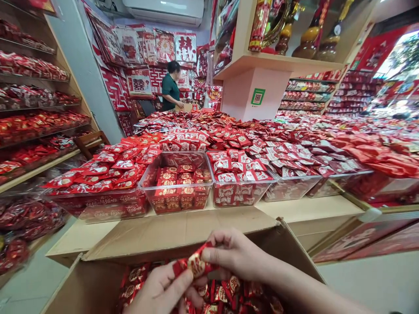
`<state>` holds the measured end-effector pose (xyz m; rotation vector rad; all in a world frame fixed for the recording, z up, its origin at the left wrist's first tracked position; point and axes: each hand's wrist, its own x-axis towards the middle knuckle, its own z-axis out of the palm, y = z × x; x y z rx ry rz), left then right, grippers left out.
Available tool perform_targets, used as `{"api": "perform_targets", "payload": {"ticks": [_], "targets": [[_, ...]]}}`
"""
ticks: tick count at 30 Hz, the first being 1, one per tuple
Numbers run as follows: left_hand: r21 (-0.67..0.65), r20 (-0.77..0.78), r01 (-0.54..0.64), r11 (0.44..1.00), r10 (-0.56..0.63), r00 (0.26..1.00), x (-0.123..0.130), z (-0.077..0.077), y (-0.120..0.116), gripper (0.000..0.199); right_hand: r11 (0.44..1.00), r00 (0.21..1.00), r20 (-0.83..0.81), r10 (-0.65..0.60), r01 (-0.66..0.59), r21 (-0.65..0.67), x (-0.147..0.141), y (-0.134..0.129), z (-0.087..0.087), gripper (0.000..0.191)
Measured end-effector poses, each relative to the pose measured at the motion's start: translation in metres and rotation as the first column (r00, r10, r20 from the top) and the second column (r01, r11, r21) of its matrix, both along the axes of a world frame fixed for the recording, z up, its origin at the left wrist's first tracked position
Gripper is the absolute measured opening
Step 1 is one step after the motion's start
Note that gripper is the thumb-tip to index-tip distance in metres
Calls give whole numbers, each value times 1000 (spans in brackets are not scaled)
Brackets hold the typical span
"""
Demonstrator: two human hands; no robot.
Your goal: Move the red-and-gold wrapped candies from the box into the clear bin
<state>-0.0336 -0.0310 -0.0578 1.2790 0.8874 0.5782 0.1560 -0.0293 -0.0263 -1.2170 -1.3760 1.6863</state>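
A small red packet with gold print (196, 264) is stretched between my two hands, above an open cardboard box (170, 229). My left hand (166, 285) pinches its left end between thumb and fingers. The right end is gripped by my right hand (229, 255), thumb on top. Many similar red and gold packets (221, 293) lie inside the box below, partly hidden by my hands and wrists.
Clear plastic bins of red packets (176, 190) stand along the pale counter (73, 237) behind the box. Shelves of red goods (36, 104) rise at the left. A person in a green top (170, 90) stands at the back. An overhead shelf (281, 63) juts out at the upper right.
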Motion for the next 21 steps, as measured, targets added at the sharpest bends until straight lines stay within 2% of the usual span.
{"api": "perform_targets", "payload": {"ticks": [3,6,8,10,12,14,17,21], "targets": [[-123,98,-51,991,63,993,5,11,1,33,997,986,-162,-42,31,-71,-7,3,-9,39],[-308,207,-25,951,92,974,5,16,0,36,996,978,-198,-63,51,-67,-6,2,-16,36],[-421,308,9,907,134,942,3,18,-2,45,995,984,-157,-81,89,43,-4,0,-17,31],[-447,364,4,895,178,914,1,19,-3,45,964,989,-99,-106,127,235,-4,-2,-16,24],[-377,313,-73,923,201,928,-2,17,-3,36,928,986,-108,-125,155,338,-5,-5,-14,18],[-233,205,-151,961,200,958,-5,12,-2,34,954,971,-206,-125,174,245,-8,-8,-12,27],[-58,118,-158,986,164,980,-6,6,-1,44,986,934,-324,-149,167,28,-13,-11,-11,44],[-20,106,-151,988,152,983,1,8,-3,57,988,945,-300,-134,149,28,-19,-10,-15,34]]}}
